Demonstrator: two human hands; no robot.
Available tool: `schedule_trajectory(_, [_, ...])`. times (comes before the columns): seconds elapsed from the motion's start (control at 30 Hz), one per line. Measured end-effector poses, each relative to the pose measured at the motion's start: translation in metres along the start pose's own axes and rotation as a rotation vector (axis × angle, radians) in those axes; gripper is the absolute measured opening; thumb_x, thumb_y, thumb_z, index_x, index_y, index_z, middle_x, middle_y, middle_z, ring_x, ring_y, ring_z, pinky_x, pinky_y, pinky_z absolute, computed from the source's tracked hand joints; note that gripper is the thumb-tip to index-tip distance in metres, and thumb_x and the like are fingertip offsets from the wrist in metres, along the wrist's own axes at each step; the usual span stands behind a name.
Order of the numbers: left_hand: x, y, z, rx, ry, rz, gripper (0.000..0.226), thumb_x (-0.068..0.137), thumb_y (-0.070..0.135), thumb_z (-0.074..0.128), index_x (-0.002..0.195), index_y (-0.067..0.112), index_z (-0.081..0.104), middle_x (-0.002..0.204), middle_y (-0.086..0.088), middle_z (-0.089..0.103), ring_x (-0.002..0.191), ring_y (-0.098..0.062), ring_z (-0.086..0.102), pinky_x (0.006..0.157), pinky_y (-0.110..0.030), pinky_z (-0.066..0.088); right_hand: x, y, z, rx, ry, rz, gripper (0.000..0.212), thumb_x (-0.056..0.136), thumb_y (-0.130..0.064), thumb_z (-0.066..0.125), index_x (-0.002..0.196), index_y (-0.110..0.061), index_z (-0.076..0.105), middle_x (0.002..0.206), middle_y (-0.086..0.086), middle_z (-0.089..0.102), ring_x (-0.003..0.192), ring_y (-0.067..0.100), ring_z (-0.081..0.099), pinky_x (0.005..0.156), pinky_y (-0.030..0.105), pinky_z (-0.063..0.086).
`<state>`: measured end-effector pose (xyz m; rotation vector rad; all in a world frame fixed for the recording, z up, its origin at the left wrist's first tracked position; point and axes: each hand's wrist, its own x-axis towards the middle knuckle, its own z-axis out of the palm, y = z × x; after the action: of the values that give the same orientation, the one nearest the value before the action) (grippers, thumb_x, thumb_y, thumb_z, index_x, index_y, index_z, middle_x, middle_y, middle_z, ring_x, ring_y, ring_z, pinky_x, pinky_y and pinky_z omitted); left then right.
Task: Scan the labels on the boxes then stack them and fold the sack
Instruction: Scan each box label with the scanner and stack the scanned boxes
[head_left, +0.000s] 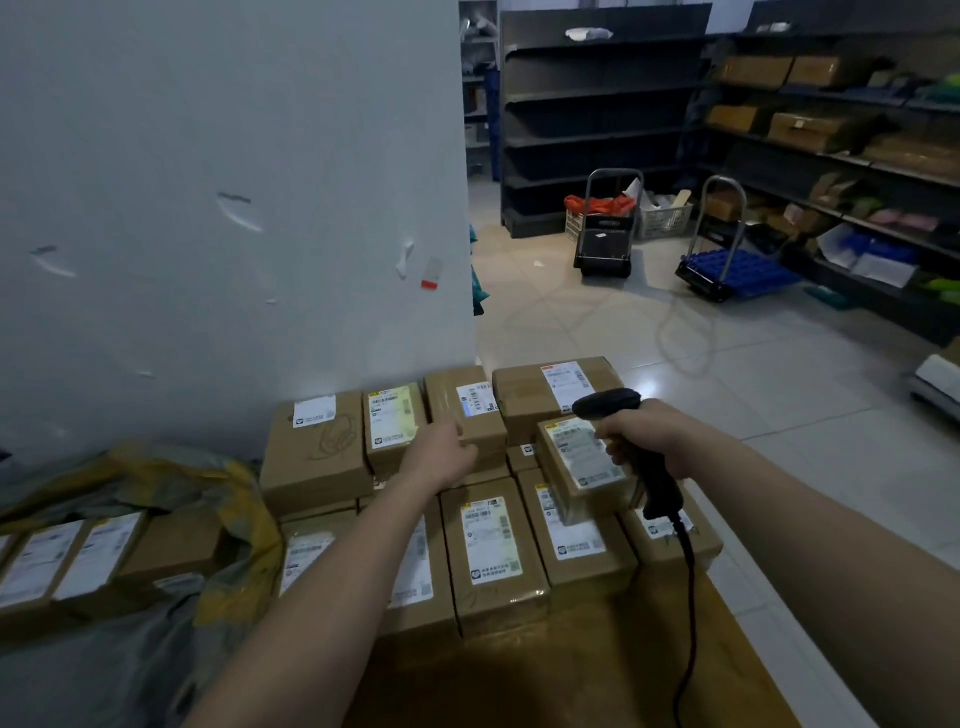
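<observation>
Several brown cardboard boxes (496, 551) with white labels lie packed side by side on a wooden table (571, 670), stacked two high against the wall. My right hand (644, 441) grips a black corded barcode scanner (631, 447), held over a small tilted box (584, 460) on the right of the pile. My left hand (441, 452) reaches forward over the back row, fingertips at the edge of a taped box (465, 410); whether it grips the box is unclear. A grey and yellow sack (156, 519) lies crumpled at the left, with more labelled boxes (67, 561) inside it.
A white wall (234, 208) stands right behind the boxes. Beyond the table is tiled floor (701, 374) with two hand trolleys (605, 228) and dark shelving (841, 156) holding parcels. The scanner's cable (688, 623) hangs across the table's right side.
</observation>
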<state>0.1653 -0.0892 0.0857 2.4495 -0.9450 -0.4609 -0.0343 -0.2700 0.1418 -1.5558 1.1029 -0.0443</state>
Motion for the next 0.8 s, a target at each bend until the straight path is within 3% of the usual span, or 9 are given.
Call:
schedule_trajectory(0.1, [0.005, 0.025, 0.027, -0.014, -0.089, -0.044, 0.021, 0.096, 0.031, 0.060, 0.101, 0.012, 0.064, 0.099, -0.007, 0.068, 0.089, -0.020, 0.065, 0.083, -0.036, 0.057, 0.012, -0.004, -0.011, -0.038, -0.055, 0.021, 0.027, 0.088, -0.011, 0.069, 0.112, -0.002, 0.063, 0.076, 0.010, 0.063, 0.064, 0.020, 0.060, 0.059, 0.031, 0.052])
schedule_trajectory(0.17, [0.008, 0.042, 0.051, -0.069, -0.173, -0.081, 0.024, 0.095, 0.039, 0.063, 0.095, 0.015, 0.064, 0.090, -0.002, 0.065, 0.082, -0.014, 0.063, 0.076, -0.033, 0.057, 0.021, -0.004, -0.018, -0.043, -0.095, 0.049, 0.027, 0.086, -0.012, 0.070, 0.109, 0.000, 0.063, 0.075, 0.010, 0.063, 0.060, 0.021, 0.060, 0.055, 0.031, 0.052])
schedule_trajectory(0.27, [0.014, 0.064, 0.091, -0.206, -0.226, -0.086, 0.021, 0.088, 0.044, 0.071, 0.097, 0.025, 0.068, 0.096, 0.005, 0.071, 0.083, -0.008, 0.066, 0.079, -0.029, 0.058, 0.034, -0.007, -0.027, -0.018, -0.126, 0.071, 0.025, 0.084, -0.010, 0.069, 0.106, 0.001, 0.063, 0.067, 0.011, 0.062, 0.051, 0.021, 0.059, 0.050, 0.028, 0.050])
schedule_trajectory(0.4, [0.020, 0.072, 0.129, -0.307, -0.183, -0.164, 0.037, 0.085, 0.047, 0.073, 0.112, 0.021, 0.071, 0.104, 0.002, 0.075, 0.089, -0.012, 0.071, 0.069, -0.024, 0.055, 0.035, -0.010, -0.032, 0.019, -0.181, 0.070, 0.021, 0.086, -0.006, 0.066, 0.104, 0.001, 0.060, 0.064, 0.010, 0.058, 0.047, 0.019, 0.056, 0.044, 0.026, 0.048])
schedule_trajectory(0.5, [0.021, 0.072, 0.142, -0.356, -0.161, -0.216, 0.037, 0.083, 0.049, 0.075, 0.105, 0.019, 0.072, 0.094, 0.003, 0.075, 0.079, -0.008, 0.070, 0.063, -0.022, 0.054, 0.035, -0.011, -0.035, 0.019, -0.221, 0.078, 0.026, 0.086, -0.008, 0.067, 0.109, 0.000, 0.059, 0.072, 0.012, 0.061, 0.051, 0.019, 0.059, 0.044, 0.027, 0.049])
schedule_trajectory(0.6, [0.019, 0.075, 0.147, -0.375, -0.140, -0.256, 0.028, 0.083, 0.045, 0.076, 0.089, 0.023, 0.061, 0.087, 0.005, 0.070, 0.075, -0.009, 0.070, 0.065, -0.026, 0.058, 0.038, -0.009, -0.037, -0.016, -0.226, 0.068, 0.028, 0.085, -0.010, 0.069, 0.110, -0.002, 0.058, 0.074, 0.012, 0.062, 0.049, 0.018, 0.060, 0.046, 0.026, 0.050])
schedule_trajectory(0.8, [0.018, 0.074, 0.150, -0.416, -0.120, -0.250, 0.028, 0.085, 0.042, 0.076, 0.086, 0.025, 0.054, 0.086, 0.006, 0.067, 0.075, -0.008, 0.069, 0.071, -0.029, 0.060, 0.043, -0.005, -0.034, -0.001, -0.205, 0.058, 0.031, 0.085, -0.008, 0.068, 0.114, -0.003, 0.058, 0.072, 0.011, 0.061, 0.045, 0.016, 0.059, 0.045, 0.023, 0.049])
